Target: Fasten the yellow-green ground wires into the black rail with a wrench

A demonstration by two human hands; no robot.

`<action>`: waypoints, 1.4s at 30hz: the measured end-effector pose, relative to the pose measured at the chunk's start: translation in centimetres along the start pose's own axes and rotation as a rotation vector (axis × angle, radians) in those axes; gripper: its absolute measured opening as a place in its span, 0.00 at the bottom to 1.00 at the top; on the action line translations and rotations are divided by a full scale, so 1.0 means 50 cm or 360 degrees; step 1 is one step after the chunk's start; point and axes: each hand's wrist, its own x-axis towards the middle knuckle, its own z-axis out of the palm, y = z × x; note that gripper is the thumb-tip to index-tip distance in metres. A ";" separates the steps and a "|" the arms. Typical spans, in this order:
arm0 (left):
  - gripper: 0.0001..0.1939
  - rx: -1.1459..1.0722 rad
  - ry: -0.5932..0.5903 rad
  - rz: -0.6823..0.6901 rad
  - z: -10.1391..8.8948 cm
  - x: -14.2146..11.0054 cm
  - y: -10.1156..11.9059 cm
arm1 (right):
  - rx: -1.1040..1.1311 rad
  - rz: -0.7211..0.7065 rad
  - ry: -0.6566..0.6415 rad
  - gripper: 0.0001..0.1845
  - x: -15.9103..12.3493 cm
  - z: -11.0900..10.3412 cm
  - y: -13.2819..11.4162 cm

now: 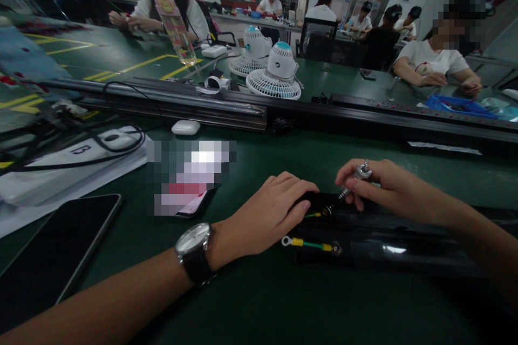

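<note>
My right hand (384, 188) is closed around a small silver screwdriver (345, 193) with a rounded metal head. Its dark tip meets a screw (327, 210) at the end of a long black bar. From that screw a short green wire (312, 215) runs toward my left thumb, which hides its far end. My left hand (275, 207) lies at the bar's end with fingers stretched and thumb apart. Nearer to me, a second glossy black bar (384, 250) carries a green wire (313, 245) with yellow sleeves and a ring terminal (286, 241).
A phone (196, 204), partly blurred out, and a dark tablet (60, 248) lie left. Near a white earbud case (186, 128) is a white power strip (81, 161) with black cables. Long metal rails (182, 99) cross behind; beyond are two white fans (279, 73) and several people.
</note>
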 end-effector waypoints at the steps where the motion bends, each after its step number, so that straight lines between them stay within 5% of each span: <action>1: 0.16 0.0005 0.0001 -0.0003 0.000 0.000 0.000 | -0.0055 -0.0013 0.0008 0.15 0.000 -0.002 0.000; 9: 0.16 -0.0003 -0.0029 0.0003 0.000 0.000 -0.001 | -0.0057 -0.0100 0.0083 0.13 -0.002 0.009 -0.007; 23: 0.17 0.0022 -0.0011 -0.0003 0.002 -0.001 -0.003 | -0.0265 -0.0185 0.0327 0.29 -0.002 0.029 -0.021; 33: 0.16 0.0025 -0.0006 0.0011 0.002 0.000 0.000 | -0.0287 -0.0167 0.0460 0.09 0.006 0.051 -0.033; 42: 0.19 0.0042 0.0061 -0.0019 0.004 -0.003 0.002 | -0.0022 -0.0137 0.0529 0.08 0.020 0.054 -0.026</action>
